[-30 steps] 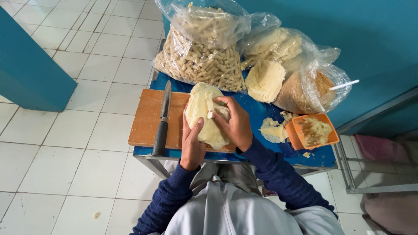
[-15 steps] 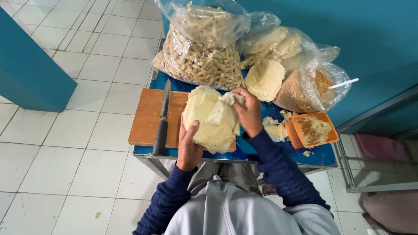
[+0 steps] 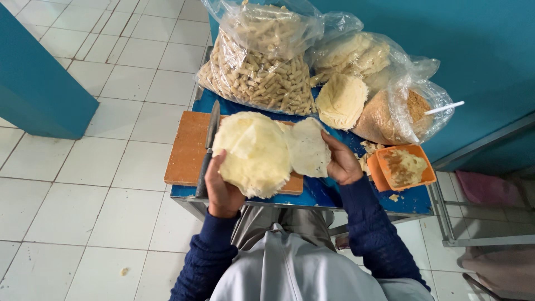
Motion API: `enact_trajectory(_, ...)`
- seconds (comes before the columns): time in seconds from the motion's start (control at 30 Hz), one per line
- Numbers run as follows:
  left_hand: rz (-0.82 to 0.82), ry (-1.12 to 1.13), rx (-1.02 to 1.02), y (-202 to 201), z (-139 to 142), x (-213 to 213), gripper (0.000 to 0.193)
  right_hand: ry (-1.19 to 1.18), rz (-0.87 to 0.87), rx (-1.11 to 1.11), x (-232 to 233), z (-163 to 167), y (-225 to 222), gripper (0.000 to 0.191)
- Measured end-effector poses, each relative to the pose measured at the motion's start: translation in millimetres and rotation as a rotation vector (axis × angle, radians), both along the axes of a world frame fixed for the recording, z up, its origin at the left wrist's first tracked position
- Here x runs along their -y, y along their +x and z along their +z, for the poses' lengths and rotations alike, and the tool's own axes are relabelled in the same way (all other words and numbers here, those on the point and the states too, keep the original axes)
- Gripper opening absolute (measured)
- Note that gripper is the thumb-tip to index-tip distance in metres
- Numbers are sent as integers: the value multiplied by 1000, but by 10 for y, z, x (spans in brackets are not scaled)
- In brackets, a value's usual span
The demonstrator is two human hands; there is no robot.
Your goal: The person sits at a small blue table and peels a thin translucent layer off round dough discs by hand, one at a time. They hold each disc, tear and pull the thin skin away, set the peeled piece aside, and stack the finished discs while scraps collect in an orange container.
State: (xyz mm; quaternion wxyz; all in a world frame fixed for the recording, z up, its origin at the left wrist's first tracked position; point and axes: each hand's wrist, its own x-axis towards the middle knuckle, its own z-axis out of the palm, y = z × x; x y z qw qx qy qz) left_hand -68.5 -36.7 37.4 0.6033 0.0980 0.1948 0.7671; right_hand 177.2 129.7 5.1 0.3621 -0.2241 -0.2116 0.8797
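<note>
A thin pale sheet (image 3: 307, 147) has just been peeled rightward, toward three o'clock, by the right hand (image 3: 341, 163), pinched closed; the stack of sheets (image 3: 253, 153) is gripped by the left hand (image 3: 220, 189).

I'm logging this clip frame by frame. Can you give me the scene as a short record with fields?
left hand: holds stack of round pale thin wrappers
right hand: peels single pale thin wrapper off stack
wooden cutting board: under hands, on blue table
long knife: lies on board's left part
orange tray: crumbly filling, right of hands
clear plastic bags: rear of table
</note>
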Motion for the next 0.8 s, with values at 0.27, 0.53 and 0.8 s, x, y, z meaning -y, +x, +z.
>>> enact_trajectory(0.27,254,84,-51,-273,213,73,60,-8,-175,127,-95,-88,192,39)
enact_trajectory(0.53,398,131,-70,-304,312,118,60,1325,-201,1239,-14,69,-398,22)
enact_trajectory(0.8,405,113,-49,-221,265,35,60,1947,-83,1163,608,-20,-574,46)
